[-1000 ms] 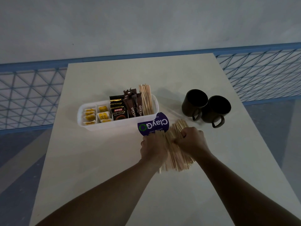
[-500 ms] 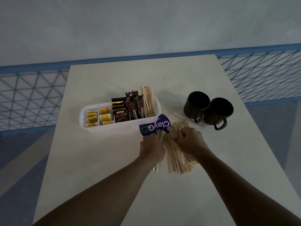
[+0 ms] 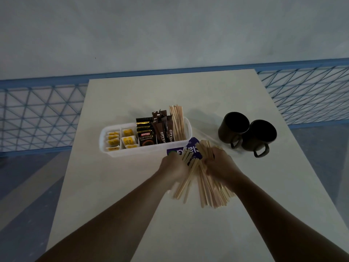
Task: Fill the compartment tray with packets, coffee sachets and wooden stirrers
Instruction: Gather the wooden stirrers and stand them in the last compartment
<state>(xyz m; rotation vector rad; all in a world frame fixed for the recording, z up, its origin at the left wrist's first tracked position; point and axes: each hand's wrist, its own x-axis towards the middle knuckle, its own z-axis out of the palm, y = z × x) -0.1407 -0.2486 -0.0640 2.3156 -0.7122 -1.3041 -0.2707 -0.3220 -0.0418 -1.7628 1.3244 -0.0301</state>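
Observation:
A white compartment tray [image 3: 132, 151] stands mid-table. It holds yellow packets [image 3: 120, 139] at the left, black and brown coffee sachets [image 3: 154, 132] in the middle and upright wooden stirrers [image 3: 178, 124] at the right end. In front of the tray, my left hand [image 3: 174, 166] grips a small bunch of stirrers [image 3: 186, 181] split off from the pile. My right hand [image 3: 220, 165] grips the larger bundle of stirrers [image 3: 211, 190], which fans out on the table toward me.
A purple label [image 3: 190, 150] lies under the stirrers beside the tray's right end. Two dark mugs [image 3: 247, 134] stand at the right of the table [image 3: 188, 233]. A blue mesh railing [image 3: 37, 114] runs behind and beside the table.
The single bundle held between both hands has been pulled into two bunches: a small one in my left hand, the larger one in my right. The stirrers now cover more of the purple label.

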